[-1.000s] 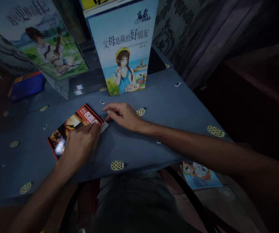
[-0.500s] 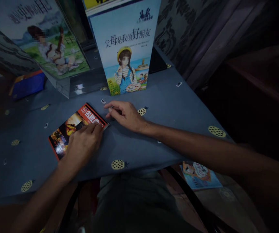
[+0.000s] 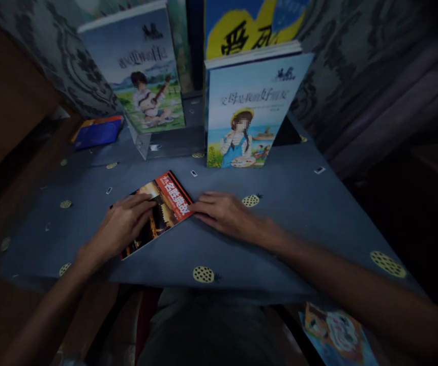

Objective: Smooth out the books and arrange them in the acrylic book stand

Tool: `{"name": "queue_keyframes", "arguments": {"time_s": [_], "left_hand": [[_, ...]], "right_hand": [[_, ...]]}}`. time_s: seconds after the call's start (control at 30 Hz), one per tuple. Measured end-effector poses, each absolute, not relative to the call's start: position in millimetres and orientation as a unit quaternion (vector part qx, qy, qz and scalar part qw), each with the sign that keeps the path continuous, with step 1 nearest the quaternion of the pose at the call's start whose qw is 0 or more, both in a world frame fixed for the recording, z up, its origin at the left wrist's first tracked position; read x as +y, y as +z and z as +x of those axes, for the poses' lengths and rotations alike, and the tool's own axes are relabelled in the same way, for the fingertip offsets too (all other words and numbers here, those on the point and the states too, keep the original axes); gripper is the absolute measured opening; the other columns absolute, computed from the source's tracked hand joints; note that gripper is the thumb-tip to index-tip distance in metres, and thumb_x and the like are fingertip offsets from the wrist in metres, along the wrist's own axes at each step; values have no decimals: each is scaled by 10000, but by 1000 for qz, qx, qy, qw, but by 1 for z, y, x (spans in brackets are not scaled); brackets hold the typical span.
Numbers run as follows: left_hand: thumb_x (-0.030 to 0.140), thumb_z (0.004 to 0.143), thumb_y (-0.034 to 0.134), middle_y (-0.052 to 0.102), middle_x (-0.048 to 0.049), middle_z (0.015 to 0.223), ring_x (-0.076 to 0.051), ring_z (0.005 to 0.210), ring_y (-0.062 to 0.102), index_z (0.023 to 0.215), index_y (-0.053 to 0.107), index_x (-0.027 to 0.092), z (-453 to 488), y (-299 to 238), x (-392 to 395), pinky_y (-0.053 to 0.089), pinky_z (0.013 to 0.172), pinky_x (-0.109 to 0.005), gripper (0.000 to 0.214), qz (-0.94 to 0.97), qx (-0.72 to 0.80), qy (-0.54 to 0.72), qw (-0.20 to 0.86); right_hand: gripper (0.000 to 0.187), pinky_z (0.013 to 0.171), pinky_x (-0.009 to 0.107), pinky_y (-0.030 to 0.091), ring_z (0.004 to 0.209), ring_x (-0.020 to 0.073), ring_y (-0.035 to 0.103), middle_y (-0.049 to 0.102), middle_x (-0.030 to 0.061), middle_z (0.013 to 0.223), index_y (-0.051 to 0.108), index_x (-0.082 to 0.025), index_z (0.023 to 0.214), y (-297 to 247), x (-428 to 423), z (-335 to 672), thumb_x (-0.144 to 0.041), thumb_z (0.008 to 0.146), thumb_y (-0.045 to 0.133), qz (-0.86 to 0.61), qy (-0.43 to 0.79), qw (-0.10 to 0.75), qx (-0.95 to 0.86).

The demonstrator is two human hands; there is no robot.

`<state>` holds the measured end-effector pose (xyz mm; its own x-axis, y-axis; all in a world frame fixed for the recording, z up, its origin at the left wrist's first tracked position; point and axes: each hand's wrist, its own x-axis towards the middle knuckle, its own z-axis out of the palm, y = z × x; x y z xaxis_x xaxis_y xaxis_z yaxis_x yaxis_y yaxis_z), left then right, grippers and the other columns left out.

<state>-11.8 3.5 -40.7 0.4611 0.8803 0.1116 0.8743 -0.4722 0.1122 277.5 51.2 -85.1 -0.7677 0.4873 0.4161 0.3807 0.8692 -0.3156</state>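
A small closed book (image 3: 165,208) with a red title band and a dark picture cover lies slanted on the cloth-covered table (image 3: 264,264). My left hand (image 3: 127,216) rests over the left part of its cover, fingers stretched out and pressing flat. At the book's right corner, my right hand (image 3: 224,213) has its fingertips drawn together on the edge, pinching it; the thumb is mostly hidden. Behind them a light-blue book (image 3: 249,86) with a girl in a yellow hat stands upright.
Another upright book (image 3: 153,66) with a guitar player stands at the back left on a shiny holder. A yellow and blue book (image 3: 237,30) rises behind the light-blue one. A blue flat item (image 3: 98,133) lies at far left. Below the table is a colourful book (image 3: 337,330).
My right hand has come to the book's right corner. My left hand has shifted from the title side to the left part of the cover. The view has also moved.
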Motion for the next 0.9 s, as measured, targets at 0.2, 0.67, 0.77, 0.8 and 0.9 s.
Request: {"name": "queue_keyframes", "arguments": {"time_s": [0.2,0.67,0.77,0.8,0.9], "left_hand": [[363,1043,370,637,-115,1453,-259,1260,671,1362,651,221,-67,-66,-28,585,1024,-405,448,769,628,119,-23],[465,1052,423,553,-160,1535,-291,1433,522,1400,611,176,-48,-54,-16,438,1182,-508,490,805,586,84,50],[547,1031,467,529,-144,1561,-293,1443,507,1436,586,215,-52,-44,-23,374,1220,-545,537,851,518,44,79],[571,1016,490,515,-145,1572,-298,1449,498,1444,580,220,-54,-41,-24,371,1222,-544,561,865,494,34,84],[557,1011,515,547,-146,1545,-301,1417,534,1439,586,214,-58,-37,-23,437,1185,-506,553,895,441,14,66]], "right_hand": [[183,700,315,401,801,195,616,746,54,865,727,-183,1004,-88,59,272,-89,986,571,-215,-42,210,-953],[325,813,347,452,880,249,616,761,120,910,748,-156,1054,-94,97,277,-154,1032,424,-336,-69,186,-921],[320,813,357,475,890,256,625,768,112,940,744,-173,1069,-96,95,277,-151,1016,429,-337,-65,195,-919],[315,810,361,481,886,258,627,769,110,935,745,-174,1068,-97,95,277,-154,1012,436,-337,-64,202,-917],[302,810,367,494,875,257,632,770,104,919,747,-177,1058,-100,95,277,-165,1006,449,-336,-66,215,-915]]}}
